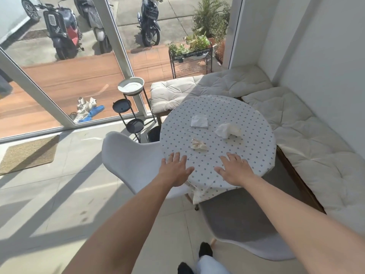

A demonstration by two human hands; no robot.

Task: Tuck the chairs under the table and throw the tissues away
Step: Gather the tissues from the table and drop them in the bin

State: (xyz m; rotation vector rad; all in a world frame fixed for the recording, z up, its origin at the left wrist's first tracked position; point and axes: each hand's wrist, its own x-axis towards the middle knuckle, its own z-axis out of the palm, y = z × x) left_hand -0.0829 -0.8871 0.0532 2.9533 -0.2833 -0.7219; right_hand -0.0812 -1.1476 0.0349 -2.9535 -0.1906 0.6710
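A round table (252,115) with a dotted white cloth holds three tissues: a flat one (199,121) at the back, a big crumpled one (227,130) to the right, a small crumpled one (198,144) nearer me. My left hand (175,168) and my right hand (235,168) hover open, fingers spread, over the near table edge, holding nothing. One white shell chair (130,161) stands at the table's left, its seat partly beneath the tabletop. A second white chair (243,226) stands in front, just below the table edge.
A dark bin (153,134) sits on the floor left of the table, behind the left chair. A tiered black plant stand (130,107) is beside it by the glass wall. Cushioned benches (308,147) line the corner behind and right. A doormat (27,153) lies far left.
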